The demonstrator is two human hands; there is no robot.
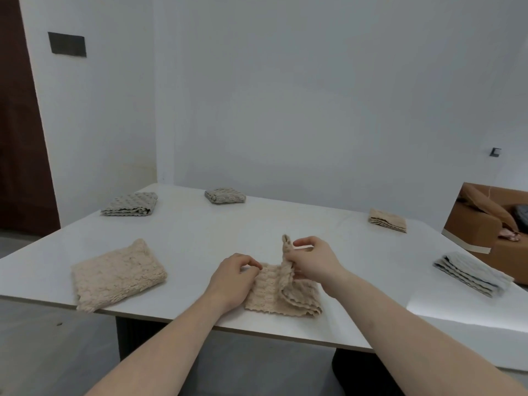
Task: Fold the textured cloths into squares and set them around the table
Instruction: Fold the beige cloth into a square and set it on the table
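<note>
Beige cloth (281, 292) was pinched by both hands' fingers (251, 264) on white surface (200, 238); five folded cloths around, white walls.

We've got a glossy white table (200, 238) here: bumpy beige cloths at 6 (274, 292), 9 (114, 275) and 2 o'clock (387, 220), wavy grey ones at 10 (130, 204), 12 (225, 195) and 3 o'clock (471, 274). Walls are white (314, 95), with a dark brown door (20, 138) and a tan cardboard box (471, 221).
</note>
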